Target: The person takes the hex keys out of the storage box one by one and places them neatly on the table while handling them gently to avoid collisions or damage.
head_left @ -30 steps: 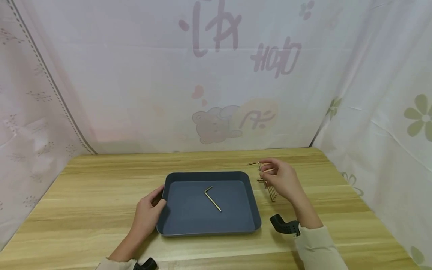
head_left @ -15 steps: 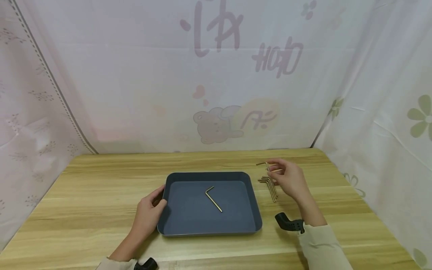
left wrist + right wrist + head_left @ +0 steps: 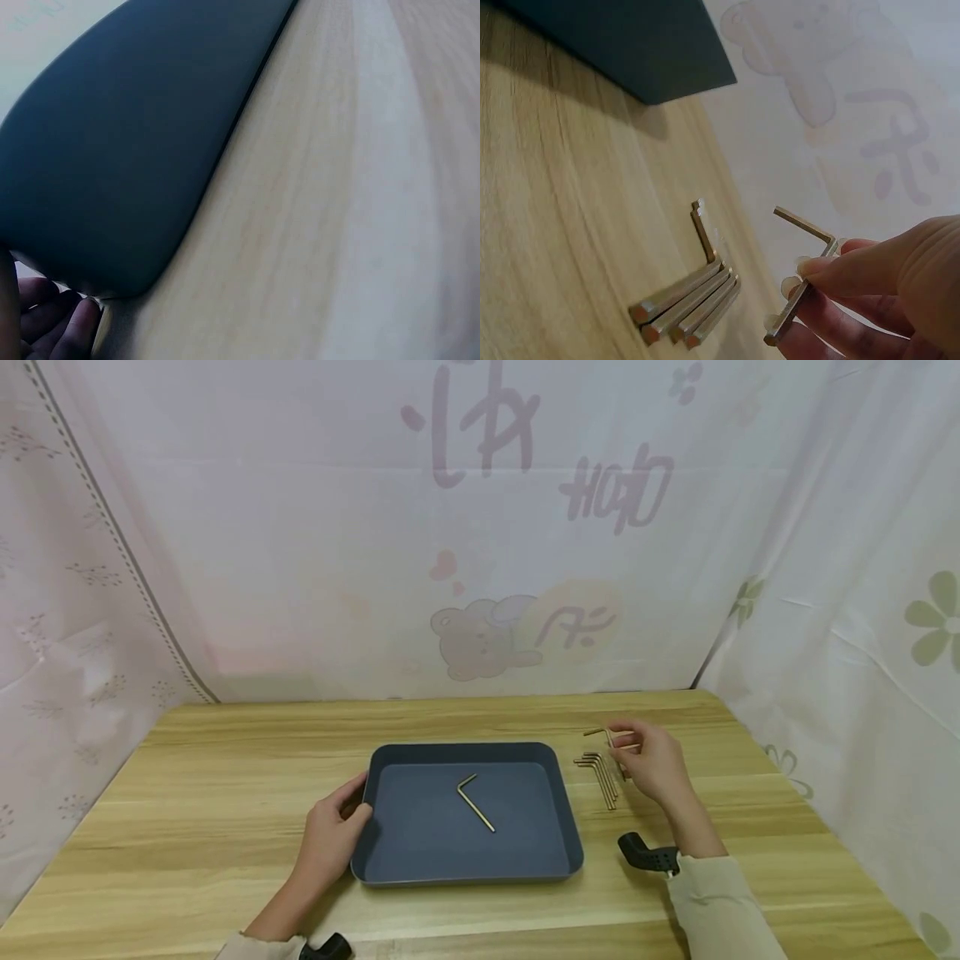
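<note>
My right hand (image 3: 651,763) pinches a brass-coloured hex key (image 3: 804,289) between thumb and fingers, its short arm pointing left toward the tray side. The key is just right of a row of several similar hex keys (image 3: 694,304) lying side by side on the table. A dark blue-grey rectangular tray (image 3: 420,852) sits in the middle, with one hex key (image 3: 476,805) lying on its floor. At the tray's left wall my left hand (image 3: 327,837) grips the rim, thumb on the edge and the other fingers outside; they are partly hidden in the left wrist view.
The wooden table (image 3: 225,810) runs out to both sides of the tray. Printed white curtains (image 3: 322,568) hang behind and at the sides. A black wrist mount (image 3: 647,853) sits at the right sleeve, another (image 3: 327,947) at the left.
My right hand has moved right, away from the tray, with the hex key in it, then dipped slightly. The row of keys shows more fully. The left hand and tray stay in place.
</note>
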The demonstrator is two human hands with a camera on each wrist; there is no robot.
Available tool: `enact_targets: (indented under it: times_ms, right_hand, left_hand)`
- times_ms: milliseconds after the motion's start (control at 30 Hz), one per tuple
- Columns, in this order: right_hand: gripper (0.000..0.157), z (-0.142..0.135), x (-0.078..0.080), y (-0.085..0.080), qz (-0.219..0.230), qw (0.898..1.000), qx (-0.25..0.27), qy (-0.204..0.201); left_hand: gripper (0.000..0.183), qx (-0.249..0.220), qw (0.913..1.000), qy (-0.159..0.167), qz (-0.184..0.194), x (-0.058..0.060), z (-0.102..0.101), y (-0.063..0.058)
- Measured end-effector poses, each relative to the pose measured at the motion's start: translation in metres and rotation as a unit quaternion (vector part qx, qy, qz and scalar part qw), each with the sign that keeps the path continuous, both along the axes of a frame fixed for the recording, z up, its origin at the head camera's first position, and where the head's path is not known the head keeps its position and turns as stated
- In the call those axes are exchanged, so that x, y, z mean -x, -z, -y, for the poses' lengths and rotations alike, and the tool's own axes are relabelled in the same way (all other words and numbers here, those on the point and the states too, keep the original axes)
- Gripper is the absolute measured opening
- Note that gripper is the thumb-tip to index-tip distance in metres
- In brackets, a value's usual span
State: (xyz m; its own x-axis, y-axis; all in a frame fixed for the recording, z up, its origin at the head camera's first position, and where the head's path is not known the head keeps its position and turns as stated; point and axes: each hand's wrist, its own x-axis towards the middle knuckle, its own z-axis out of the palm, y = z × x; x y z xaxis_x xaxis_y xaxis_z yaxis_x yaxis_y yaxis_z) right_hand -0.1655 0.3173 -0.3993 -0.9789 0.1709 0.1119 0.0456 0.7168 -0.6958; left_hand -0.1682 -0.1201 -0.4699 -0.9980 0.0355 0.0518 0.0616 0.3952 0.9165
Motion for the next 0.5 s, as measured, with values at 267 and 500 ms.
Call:
enact_targets:
  times_ms: [267, 500]
  right_hand:
    - [0.036, -0.007, 0.003, 0.011, 0.008, 0.999, -0.030, 0.006]
    - [0.038, -0.010, 0.004, 0.021, 0.011, 0.998, -0.060, 0.018]
  left_hand:
    - [0.052, -0.002, 1.0000, 0.001, -0.003, 0.000, 0.000, 0.001]
    - [0.051, -0.009, 0.9999, 0.002, -0.005, 0.000, 0.000, 0.002]
